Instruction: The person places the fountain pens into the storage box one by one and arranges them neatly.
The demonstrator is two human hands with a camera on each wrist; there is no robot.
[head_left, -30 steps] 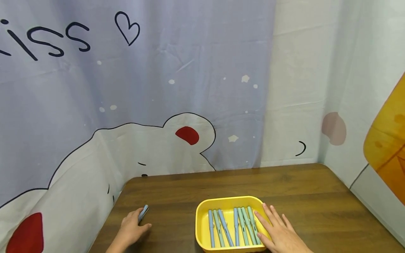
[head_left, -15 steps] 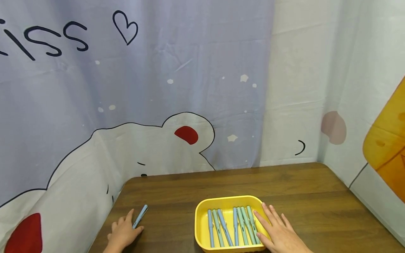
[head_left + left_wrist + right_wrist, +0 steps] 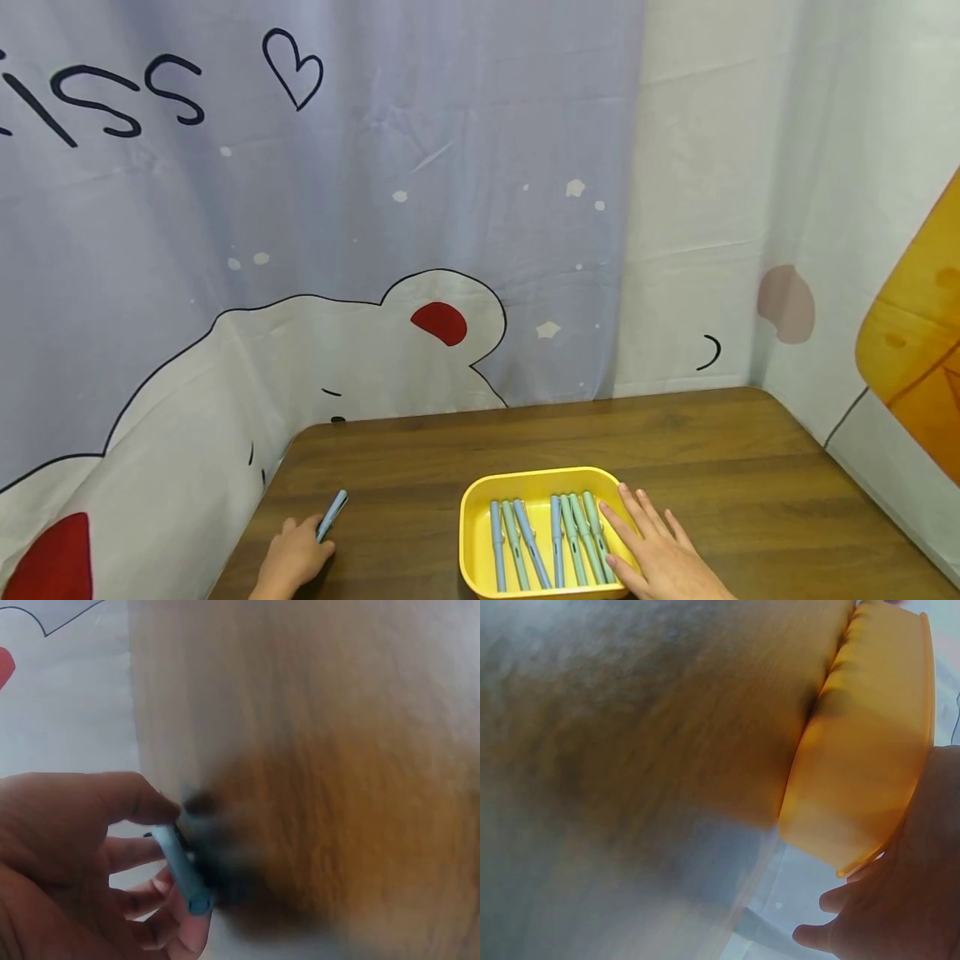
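Note:
At the left of the table, my left hand (image 3: 295, 554) pinches a light blue pen (image 3: 332, 515) between thumb and fingers. The left wrist view shows that pen (image 3: 182, 870) slanting away, the thumb against its upper end and the fingers curled behind it. My right hand (image 3: 663, 550) rests on the right rim of a yellow tray (image 3: 474, 533), its fingers spread and fairly straight, the thumb reaching over the edge. Inside the tray lie several blue pens (image 3: 497, 546) and green pens (image 3: 515, 546), side by side in two groups. The right wrist view shows the tray's outer wall (image 3: 862, 727).
The brown wooden table (image 3: 405, 467) has rounded far corners. A printed curtain (image 3: 450, 167) hangs behind it and along both sides. Bare wood lies between the left hand and the tray.
My left hand has shifted slightly left and nearer. Its fingers spread beside the pen half a second ago and now close on it. The right hand and tray stay put.

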